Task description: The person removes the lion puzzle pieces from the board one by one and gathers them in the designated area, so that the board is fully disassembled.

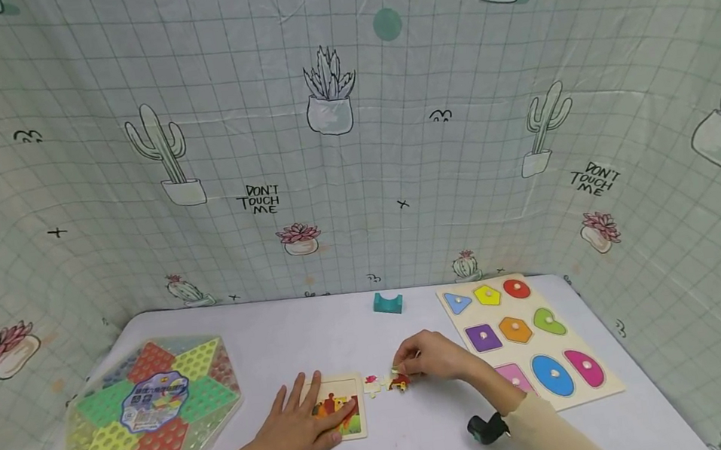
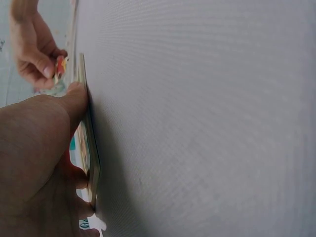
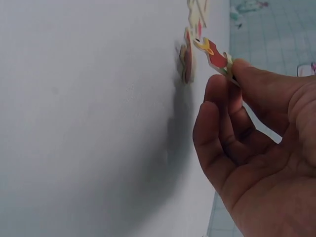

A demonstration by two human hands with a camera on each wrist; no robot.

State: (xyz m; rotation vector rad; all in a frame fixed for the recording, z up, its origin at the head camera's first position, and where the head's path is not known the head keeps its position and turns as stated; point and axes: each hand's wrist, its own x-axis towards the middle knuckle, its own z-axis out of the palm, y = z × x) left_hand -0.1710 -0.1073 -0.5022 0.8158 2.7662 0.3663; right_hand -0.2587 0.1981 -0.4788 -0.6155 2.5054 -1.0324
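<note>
My left hand (image 1: 296,431) lies with spread, fairly straight fingers across a small wooden jigsaw puzzle board (image 1: 349,383), which carries a colourful picture partly covered by the fingers. In the left wrist view the thumb of that hand (image 2: 34,133) touches the board's edge (image 2: 92,148). Just to the board's right, my right hand (image 1: 434,356) pinches a red and yellow jigsaw piece (image 3: 217,58) between thumb and fingertips, tilted above the table. Below the held piece, another reddish jigsaw piece (image 3: 186,59) is on the table, and a pale piece with a pink print (image 1: 371,385) sits beside the board.
On the left is a hexagonal Chinese checkers board (image 1: 215,419) with coloured triangles. A shape-peg board (image 1: 534,350) lies at right. A teal curved block (image 1: 387,303) stands at the back, and a dark green and black object (image 1: 486,429) lies near the right forearm.
</note>
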